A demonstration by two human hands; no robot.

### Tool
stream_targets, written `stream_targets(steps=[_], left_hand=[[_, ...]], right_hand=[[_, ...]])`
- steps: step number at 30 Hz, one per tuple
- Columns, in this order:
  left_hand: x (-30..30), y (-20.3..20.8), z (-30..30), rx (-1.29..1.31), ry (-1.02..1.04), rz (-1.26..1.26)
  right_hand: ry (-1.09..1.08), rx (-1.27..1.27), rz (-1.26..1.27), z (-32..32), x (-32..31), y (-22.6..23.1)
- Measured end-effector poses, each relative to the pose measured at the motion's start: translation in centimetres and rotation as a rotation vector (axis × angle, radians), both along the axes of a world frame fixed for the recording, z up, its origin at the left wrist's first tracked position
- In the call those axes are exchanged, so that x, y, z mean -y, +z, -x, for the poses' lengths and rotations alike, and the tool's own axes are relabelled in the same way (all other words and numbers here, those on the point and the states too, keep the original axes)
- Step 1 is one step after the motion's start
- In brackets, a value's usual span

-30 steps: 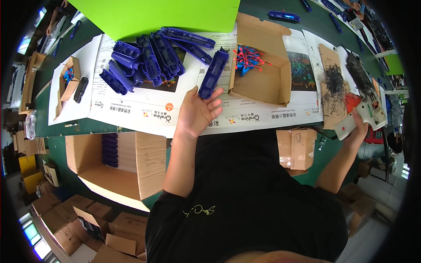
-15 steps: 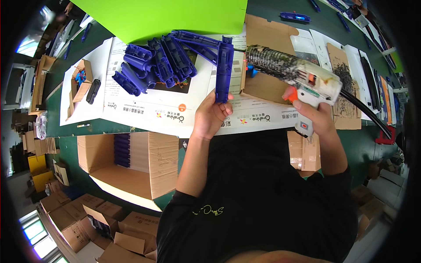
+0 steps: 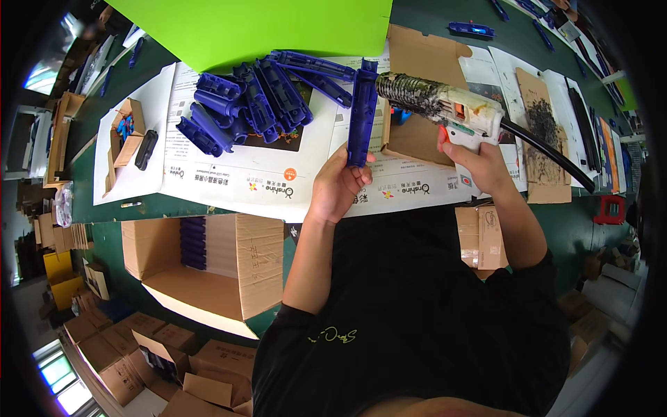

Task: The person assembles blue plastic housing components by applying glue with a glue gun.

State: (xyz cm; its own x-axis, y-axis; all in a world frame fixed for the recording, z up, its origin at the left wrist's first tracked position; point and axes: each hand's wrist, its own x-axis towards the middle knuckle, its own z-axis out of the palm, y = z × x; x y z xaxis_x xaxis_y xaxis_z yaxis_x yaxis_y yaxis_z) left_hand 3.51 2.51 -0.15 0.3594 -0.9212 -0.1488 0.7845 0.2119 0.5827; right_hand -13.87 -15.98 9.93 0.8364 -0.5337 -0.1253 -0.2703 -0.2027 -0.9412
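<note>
Both hands busy rn: your L hand grips a blue shell by its near end, your R hand is wrapped round a glue gun, tip right by it, can't tell if touching. Loose shells piled L, open cardboard box below gun.

My left hand holds one shell, my right hand one gun. I count at least eight heaped shells, too overlapped for certainty, one green board, and two open boxes flanking the heap.
</note>
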Motion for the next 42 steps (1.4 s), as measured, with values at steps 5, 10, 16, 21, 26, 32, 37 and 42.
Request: stream_targets(steps=[5,10,16,21,26,32,37,42], left_hand=[[0.1,0.3,0.1,-0.007,0.003,-0.004],[-0.1,0.2,0.0,-0.03,-0.006,0.03],[0.0,-0.1,0.0,-0.031,-0.003,0.019],[0.0,-0.2,0.1,-0.014,0.018,-0.007],[0.0,0.1,0.2,0.003,0.017,-0.01],[0.0,0.4,0.4,0.039,0.003,-0.015],[0.0,0.3,0.4,0.043,-0.001,0.004],[0.0,0.4,0.4,0.083,0.016,-0.042]], right_hand=[[-0.044,0.058,0.016,0.1,-0.3,-0.3],[-0.005,-0.033,-0.001,0.8,-0.3,0.0],[0.002,-0.116,-0.096,1.1,-1.3,1.3],[0.061,-0.09,-0.069,1.6,-1.5,1.3],[0.058,-0.034,0.031,1.7,-1.1,0.5],[-0.019,-0.085,0.095,1.0,-0.5,1.6],[-0.017,-0.007,0.29,0.8,0.0,0.6],[-0.018,-0.045,0.248,0.5,0.0,1.2]])
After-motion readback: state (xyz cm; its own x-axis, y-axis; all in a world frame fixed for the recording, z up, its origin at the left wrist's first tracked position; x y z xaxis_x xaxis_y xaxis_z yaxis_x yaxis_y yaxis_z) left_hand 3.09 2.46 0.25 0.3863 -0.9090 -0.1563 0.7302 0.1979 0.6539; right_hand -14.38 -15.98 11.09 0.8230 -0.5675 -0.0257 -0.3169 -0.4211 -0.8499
